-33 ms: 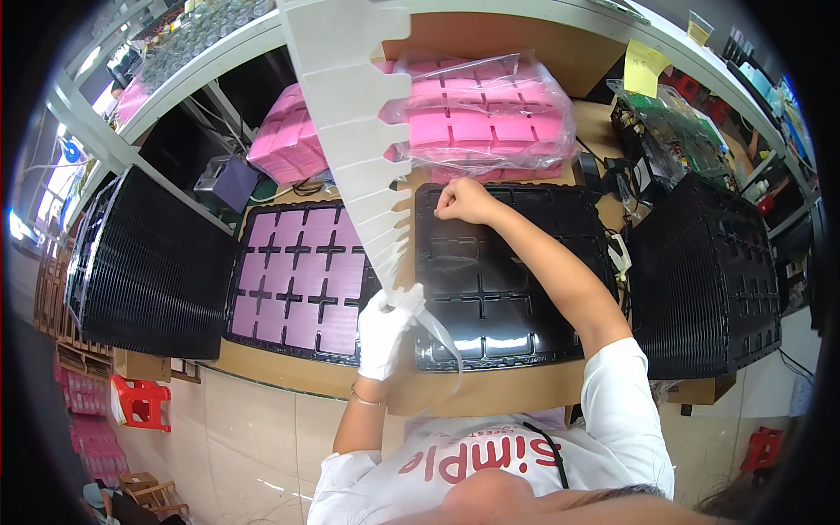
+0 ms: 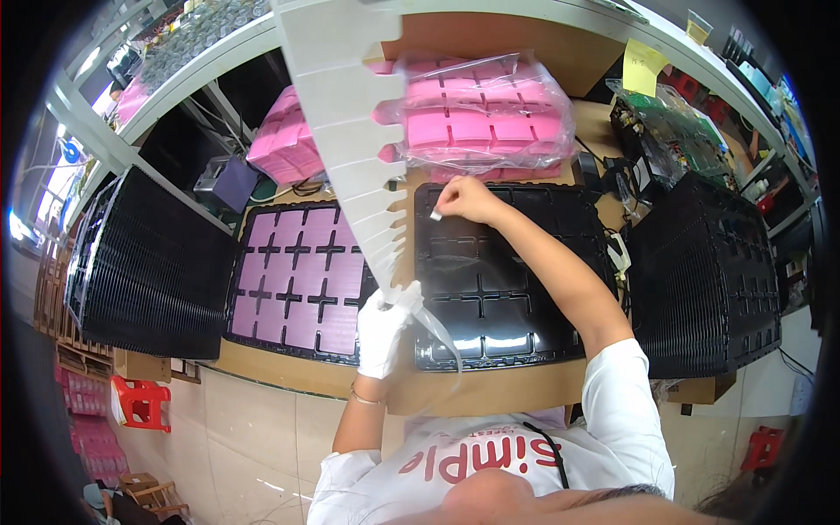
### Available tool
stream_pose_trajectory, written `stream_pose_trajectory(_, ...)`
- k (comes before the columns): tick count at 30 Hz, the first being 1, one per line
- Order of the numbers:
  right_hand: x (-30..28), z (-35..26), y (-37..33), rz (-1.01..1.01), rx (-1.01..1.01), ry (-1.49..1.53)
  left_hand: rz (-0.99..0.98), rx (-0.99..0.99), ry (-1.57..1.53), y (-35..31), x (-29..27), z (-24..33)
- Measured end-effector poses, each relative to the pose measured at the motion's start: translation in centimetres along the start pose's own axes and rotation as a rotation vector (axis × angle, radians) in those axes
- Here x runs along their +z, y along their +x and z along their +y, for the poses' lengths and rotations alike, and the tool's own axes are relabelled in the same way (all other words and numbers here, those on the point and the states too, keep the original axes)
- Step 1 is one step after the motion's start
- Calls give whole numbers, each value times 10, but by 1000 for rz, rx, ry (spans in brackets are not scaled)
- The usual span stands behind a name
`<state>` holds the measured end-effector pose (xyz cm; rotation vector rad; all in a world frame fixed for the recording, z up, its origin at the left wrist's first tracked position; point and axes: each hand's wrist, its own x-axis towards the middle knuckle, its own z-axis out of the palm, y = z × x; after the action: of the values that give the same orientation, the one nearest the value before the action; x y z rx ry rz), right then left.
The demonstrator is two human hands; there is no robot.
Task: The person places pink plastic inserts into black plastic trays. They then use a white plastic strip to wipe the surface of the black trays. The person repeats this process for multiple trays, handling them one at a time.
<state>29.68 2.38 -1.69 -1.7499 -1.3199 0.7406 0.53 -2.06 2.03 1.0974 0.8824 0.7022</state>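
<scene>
My left hand [image 2: 381,337], in a white glove, is closed on the lower end of a long white strip [image 2: 341,96]. Crosswise lines run over this strip, and its right edge is notched. A thin translucent tail [image 2: 444,337] hangs from the same grip. Bare and pinched, my right hand [image 2: 465,200] holds a small white piece [image 2: 436,215] over the far left corner of a black plastic tray [image 2: 503,254]. To the left lies another black tray [image 2: 332,251], its compartments filled with purple pads [image 2: 284,273].
Tall stacks of black trays stand at the left [image 2: 153,262] and right [image 2: 700,280]. Pink foam pads [image 2: 486,127] in clear plastic sit at the back, with more pink pads [image 2: 284,144] left of them. Green circuit boards [image 2: 674,131] lie at the back right.
A small white piece now shows below my right fingertips, which have lifted slightly apart from the tray corner. The upper part of the white strip has swung a little left.
</scene>
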Motion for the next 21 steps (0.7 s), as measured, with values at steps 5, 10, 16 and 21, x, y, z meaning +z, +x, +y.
stream_pose_trajectory(5, -11, -3, -51, -30, 93, 1194, 25, -7, -83, 7, 8, 6)
stream_pose_trajectory(10, 11, -31, -125, -135, 230, 1124, -80, -2, -51, 10, 31, 10)
stream_pose_trajectory(16, -9, -12, -109, 106, 121, 797, -62, 73, -63, 3, 37, 11)
stream_pose_trajectory(21, -19, -9, -99, 86, 174, 857, -11, 67, -91, 2, 28, 5)
